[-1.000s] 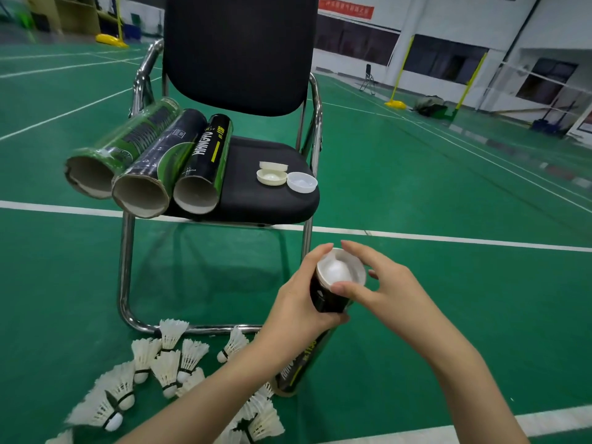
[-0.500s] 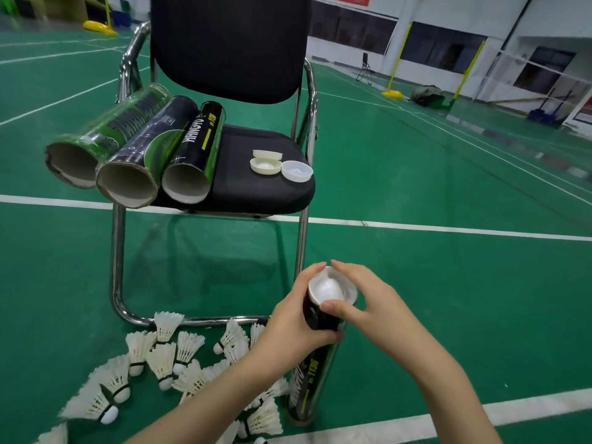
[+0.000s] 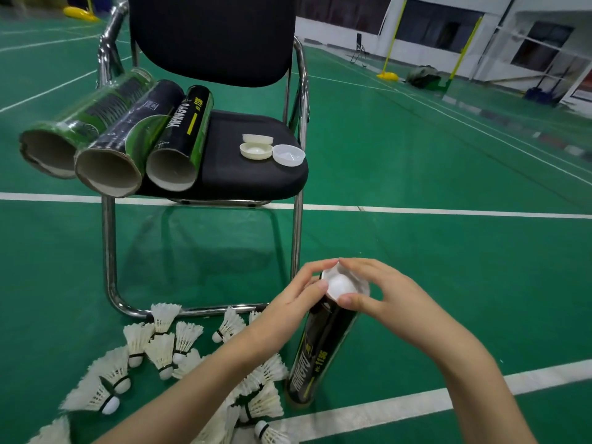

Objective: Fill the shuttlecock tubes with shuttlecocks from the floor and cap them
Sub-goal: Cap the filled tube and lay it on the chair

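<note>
A black and green shuttlecock tube (image 3: pixel 323 350) stands upright on the green floor, tilted slightly. A white cap (image 3: pixel 344 285) sits on its top end. My left hand (image 3: pixel 298 296) holds the tube's top from the left, thumb at the cap's rim. My right hand (image 3: pixel 381 293) pinches the cap from the right with fingers and thumb. Several white feather shuttlecocks (image 3: pixel 160 347) lie scattered on the floor at the lower left. Three empty tubes (image 3: pixel 173 139) lie side by side on the chair seat, open ends toward me.
A black chair (image 3: pixel 253 168) with a chrome frame stands ahead; three loose caps (image 3: pixel 272 150) rest on its seat at the right. White court lines cross the floor. Yellow net posts (image 3: pixel 389 49) and bags stand far back right.
The tube has come down to stand with its base on the floor, lower in view. Both hands stayed at its top, and my fingers closed further round the cap.
</note>
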The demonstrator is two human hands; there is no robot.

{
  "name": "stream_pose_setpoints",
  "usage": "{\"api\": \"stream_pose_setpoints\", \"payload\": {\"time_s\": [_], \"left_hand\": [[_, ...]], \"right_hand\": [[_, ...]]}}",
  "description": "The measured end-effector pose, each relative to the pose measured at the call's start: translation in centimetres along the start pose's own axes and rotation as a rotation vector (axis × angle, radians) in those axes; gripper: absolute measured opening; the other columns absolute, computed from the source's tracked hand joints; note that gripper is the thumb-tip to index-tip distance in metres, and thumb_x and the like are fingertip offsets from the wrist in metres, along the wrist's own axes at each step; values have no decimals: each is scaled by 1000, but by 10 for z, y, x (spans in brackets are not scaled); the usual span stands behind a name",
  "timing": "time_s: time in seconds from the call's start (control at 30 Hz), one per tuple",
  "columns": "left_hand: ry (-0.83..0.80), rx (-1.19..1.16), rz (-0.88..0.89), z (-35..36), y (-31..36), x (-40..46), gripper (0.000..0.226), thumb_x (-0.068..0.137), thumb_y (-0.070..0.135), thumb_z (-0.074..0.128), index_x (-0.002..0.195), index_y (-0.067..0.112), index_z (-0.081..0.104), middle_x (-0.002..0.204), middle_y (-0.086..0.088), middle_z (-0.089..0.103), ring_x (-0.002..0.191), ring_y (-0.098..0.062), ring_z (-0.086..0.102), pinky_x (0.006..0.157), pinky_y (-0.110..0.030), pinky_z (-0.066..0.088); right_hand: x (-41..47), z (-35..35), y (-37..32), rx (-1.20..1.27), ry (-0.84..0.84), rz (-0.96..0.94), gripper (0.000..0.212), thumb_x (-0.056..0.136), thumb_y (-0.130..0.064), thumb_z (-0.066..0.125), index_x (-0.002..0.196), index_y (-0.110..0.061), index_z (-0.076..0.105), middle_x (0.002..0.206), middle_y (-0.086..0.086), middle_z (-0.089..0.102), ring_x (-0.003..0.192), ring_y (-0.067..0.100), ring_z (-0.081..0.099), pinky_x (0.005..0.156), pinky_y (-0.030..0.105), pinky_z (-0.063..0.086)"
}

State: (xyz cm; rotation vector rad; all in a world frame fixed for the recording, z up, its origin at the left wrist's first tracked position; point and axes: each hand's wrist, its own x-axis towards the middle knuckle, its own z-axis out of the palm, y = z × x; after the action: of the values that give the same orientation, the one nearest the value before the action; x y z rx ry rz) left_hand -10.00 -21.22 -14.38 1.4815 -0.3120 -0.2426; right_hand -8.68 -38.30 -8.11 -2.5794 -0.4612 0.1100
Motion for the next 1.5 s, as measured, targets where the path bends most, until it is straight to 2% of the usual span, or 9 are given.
{"api": "stream_pose_setpoints", "payload": {"time_s": [0.33, 0.5, 0.67, 0.8, 1.03, 1.13, 1.23, 1.4, 1.5], "left_hand": [[42, 59, -14, 2, 10, 3, 20, 102, 16, 36, 119, 16, 47, 57, 27, 57, 57, 12, 52, 61, -7, 37], [31, 127, -114, -2, 25, 2, 21, 101, 20, 38, 120, 23, 47, 67, 18, 62, 68, -2, 56, 79, -28, 44], [61, 30, -261, 6, 47, -7, 39, 96, 13, 45, 127, 38, 43, 112, -9, 67, 98, -25, 66, 84, -43, 56], [101, -8, -279, 10, 60, -11, 46, 92, 7, 55, 136, 16, 43, 119, -8, 65, 103, -26, 66, 87, -51, 53], [138, -4, -35, 16, 122, -18, 35, 86, 0, 62, 116, 18, 59, 118, -3, 67, 100, -17, 66, 88, -47, 53], [119, -18, 107, 20, 154, -23, 35, 85, -7, 60, 112, 15, 60, 113, -3, 68, 95, -11, 67, 82, -31, 55], [118, -28, 232, 22, 182, -29, 37, 83, -12, 59, 111, 11, 58, 111, -2, 67, 99, -9, 65, 84, -22, 53], [206, 17, 407, 22, 203, -32, 41, 80, -16, 59, 104, 17, 57, 113, -2, 66, 111, -10, 61, 100, -30, 47], [264, 27, 460, 17, 205, -31, 42, 80, -18, 56, 98, 19, 57, 114, 9, 64, 116, -8, 58, 103, -33, 45]], "right_hand": [[5, 4, -2, -79, -48, 52, 61, 77, -57, 56, 133, -39, 40, 139, -23, 33, 128, 1, 28, 100, 45, 36], [2, 3, -10, 98, -71, 153, 63, 78, -45, 64, 134, -38, 37, 145, -5, 31, 129, 14, 34, 102, 33, 34], [-8, -1, -20, 369, -49, 298, 80, 72, -28, 75, 139, -28, 32, 129, 1, 46, 101, 18, 56, 67, 33, 57], [-16, -11, -26, 379, -8, 284, 78, 65, -26, 81, 132, -18, 42, 125, 9, 53, 99, 17, 58, 63, 28, 57], [-40, -63, -72, 324, 254, 130, 66, 62, -26, 82, 119, -28, 49, 102, -5, 59, 90, 15, 61, 74, 29, 54], [-50, -86, -94, 296, 355, 33, 59, 63, -22, 81, 111, -28, 47, 89, -21, 55, 81, -1, 56, 65, 6, 42], [-58, -105, -113, 284, 451, -67, 58, 64, -16, 80, 108, -29, 45, 89, -25, 53, 82, -11, 50, 62, 1, 36], [-52, -111, -131, 206, 570, -220, 66, 66, -7, 78, 121, -19, 43, 108, -11, 52, 95, 4, 49, 76, -3, 28], [-41, -105, -138, 200, 627, -304, 66, 66, -2, 77, 122, -14, 43, 112, -3, 48, 93, -4, 43, 78, -4, 26]]}}
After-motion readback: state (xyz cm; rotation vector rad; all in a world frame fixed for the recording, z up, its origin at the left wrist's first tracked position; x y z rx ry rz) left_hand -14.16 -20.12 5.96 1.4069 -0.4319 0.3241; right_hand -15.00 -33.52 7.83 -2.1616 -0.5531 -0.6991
